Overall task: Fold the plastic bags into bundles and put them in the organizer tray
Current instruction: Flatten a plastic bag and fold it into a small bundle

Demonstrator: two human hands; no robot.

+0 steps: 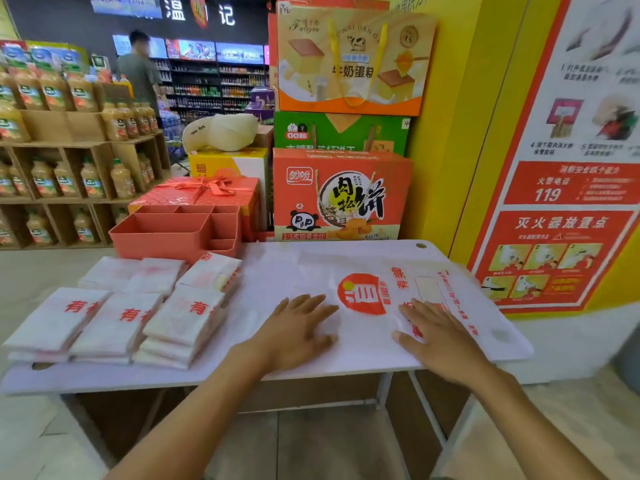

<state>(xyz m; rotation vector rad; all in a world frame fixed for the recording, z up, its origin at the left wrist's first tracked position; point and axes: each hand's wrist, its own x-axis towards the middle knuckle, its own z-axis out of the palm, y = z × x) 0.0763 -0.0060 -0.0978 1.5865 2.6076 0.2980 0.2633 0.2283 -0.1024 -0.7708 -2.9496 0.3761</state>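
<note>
We pressed both hands, left (300,327) and right (437,336), fingers straight, on the plastic bag (367,271) at frame centre; smoothing step, first fold likely next.

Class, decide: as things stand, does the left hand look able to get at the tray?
Probably yes. The left hand lies flat on the bag, holding nothing; the tray stands beyond the low bundles, so it would reach over them.
</note>
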